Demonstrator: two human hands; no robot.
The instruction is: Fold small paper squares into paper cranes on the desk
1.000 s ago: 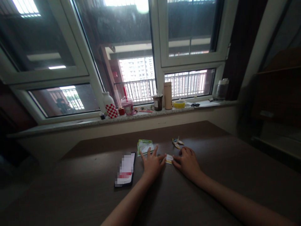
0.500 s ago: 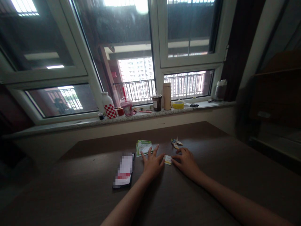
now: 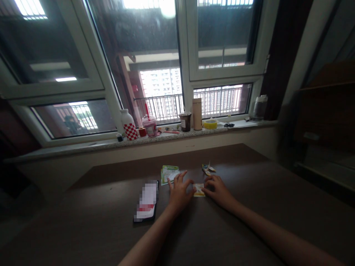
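A small white-and-yellow printed paper point(image 3: 199, 190) is held low over the brown table or against it; I cannot tell which. My left hand point(image 3: 179, 192) pinches its left edge with thumb and forefinger, the other fingers spread out. At the right edge, my right hand point(image 3: 219, 191) has its thumb and fingertips closed on the paper. Just beyond the left fingers lie green-and-white printed cards point(image 3: 169, 173), overlapping and partly covered by those fingers. A crumpled, folded colourful paper point(image 3: 208, 169) rests beyond my right hand.
A phone point(image 3: 146, 202) with a blurred-out screen lies left of my left hand on the brown table point(image 3: 91, 218). Along the windowsill stand a checked bottle point(image 3: 129, 127), a pink cup point(image 3: 149, 125), a dark cup point(image 3: 185, 121), a tan flask point(image 3: 197, 113), yellow tape point(image 3: 210, 124) and scissors point(image 3: 229, 125).
The paper between my hands now looks wider and flatter, with a yellow strip along its near edge. My right hand has shifted slightly, its fingers drawn in closer together.
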